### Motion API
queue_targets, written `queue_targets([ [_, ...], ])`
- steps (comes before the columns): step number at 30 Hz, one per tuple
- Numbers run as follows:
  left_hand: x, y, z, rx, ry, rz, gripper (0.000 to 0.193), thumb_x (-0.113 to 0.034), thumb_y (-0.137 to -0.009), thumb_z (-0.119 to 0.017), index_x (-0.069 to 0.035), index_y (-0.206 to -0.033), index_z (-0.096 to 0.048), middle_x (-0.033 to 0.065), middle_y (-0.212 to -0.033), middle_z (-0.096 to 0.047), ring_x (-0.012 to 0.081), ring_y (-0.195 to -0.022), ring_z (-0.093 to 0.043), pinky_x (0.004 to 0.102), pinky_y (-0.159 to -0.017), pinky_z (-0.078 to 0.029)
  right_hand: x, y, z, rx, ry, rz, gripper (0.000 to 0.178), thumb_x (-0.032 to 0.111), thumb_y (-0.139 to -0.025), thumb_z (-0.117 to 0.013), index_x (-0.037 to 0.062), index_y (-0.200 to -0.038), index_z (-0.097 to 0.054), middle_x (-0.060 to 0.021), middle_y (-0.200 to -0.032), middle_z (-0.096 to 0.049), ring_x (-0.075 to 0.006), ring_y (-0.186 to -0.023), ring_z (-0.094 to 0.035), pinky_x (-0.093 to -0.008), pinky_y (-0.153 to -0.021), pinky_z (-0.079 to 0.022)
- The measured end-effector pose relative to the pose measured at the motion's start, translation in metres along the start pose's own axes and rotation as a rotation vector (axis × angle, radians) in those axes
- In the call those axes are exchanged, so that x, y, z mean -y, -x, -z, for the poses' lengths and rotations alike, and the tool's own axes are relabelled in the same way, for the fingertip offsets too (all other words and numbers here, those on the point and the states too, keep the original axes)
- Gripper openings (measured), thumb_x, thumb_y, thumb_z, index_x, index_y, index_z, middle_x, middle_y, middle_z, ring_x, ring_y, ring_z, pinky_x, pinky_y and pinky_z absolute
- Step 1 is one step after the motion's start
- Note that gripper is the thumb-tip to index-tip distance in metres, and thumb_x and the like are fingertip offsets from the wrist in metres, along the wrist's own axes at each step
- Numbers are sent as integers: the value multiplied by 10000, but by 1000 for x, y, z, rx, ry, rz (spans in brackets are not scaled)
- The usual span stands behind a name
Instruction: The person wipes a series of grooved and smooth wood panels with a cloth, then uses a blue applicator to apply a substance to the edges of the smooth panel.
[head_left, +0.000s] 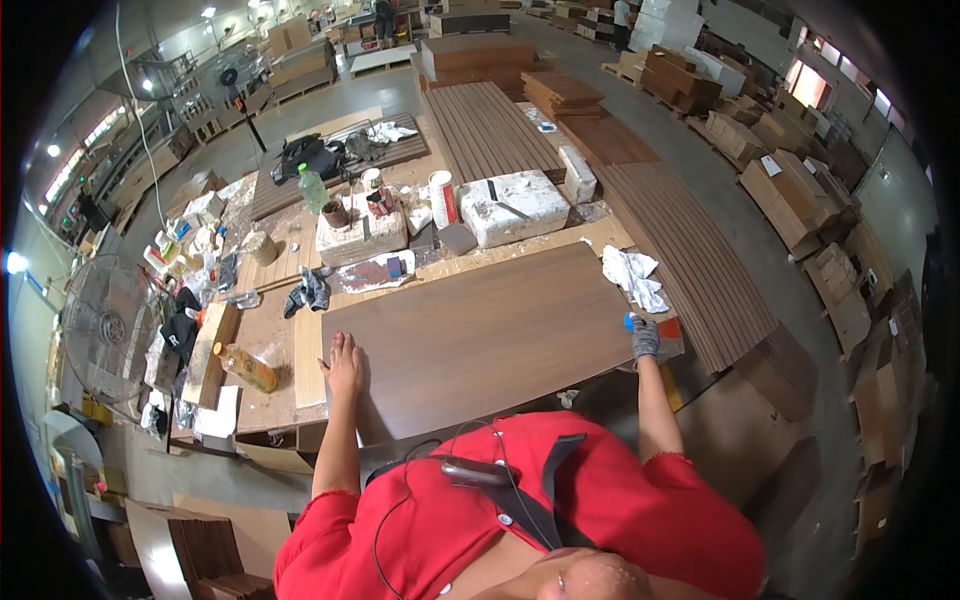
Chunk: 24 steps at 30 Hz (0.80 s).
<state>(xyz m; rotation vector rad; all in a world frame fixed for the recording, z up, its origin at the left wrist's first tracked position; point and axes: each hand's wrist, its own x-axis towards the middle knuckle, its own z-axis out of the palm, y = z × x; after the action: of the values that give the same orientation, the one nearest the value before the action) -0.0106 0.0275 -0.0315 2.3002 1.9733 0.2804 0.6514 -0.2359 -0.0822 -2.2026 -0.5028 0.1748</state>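
wood-grain panel (480,335), brown and smooth-faced, lies flat on the near part of the cluttered workbench (277,330), its long near edge toward the person. the left hand (343,367) rests bare on its left end, opened flat with fingers pointing to the far side, holding nothing. the right hand (645,342), in a grey glove, is at the right end with its fingers bent; a small blue piece (629,321) shows at the fingertips, but whether it is gripped i cannot tell. a crumpled white cloth (634,279) lies by the far right corner, a dark rag (308,290) past the far left one, an amber bottle (246,368) farther left.

the step in hand looks like steadying the panel while working its right edge; the next move seems to call for light, even pressure and a firm left palm.
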Motion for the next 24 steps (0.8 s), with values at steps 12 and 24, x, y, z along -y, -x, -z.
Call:
queue_targets([
  [12, 46, -19, -21, -155, 1, 21, 507, -370, -1019, -361, -162, -1480, -395, 68, -1549, -355, 232, -1428, -327, 554, -1171, -149, 15, 30, -1, 177, -307, 25, 467, 448, -848, -686, -4, -953, -637, -135, -902, -676, -244, -838, -612, -394, -795, -480],
  [24, -127, -68, -53, -282, 84, 260, 519, -334, -1009, -361, -60, -1447, -409, 156, -1547, -332, 299, -1445, -279, 519, -1182, -158, 74, -44, -35, 425, -953, -207, 313, 174, -922, -642, 28, -1194, -586, -127, -993, -657, -292, -652, -690, -342, -522, -594],
])
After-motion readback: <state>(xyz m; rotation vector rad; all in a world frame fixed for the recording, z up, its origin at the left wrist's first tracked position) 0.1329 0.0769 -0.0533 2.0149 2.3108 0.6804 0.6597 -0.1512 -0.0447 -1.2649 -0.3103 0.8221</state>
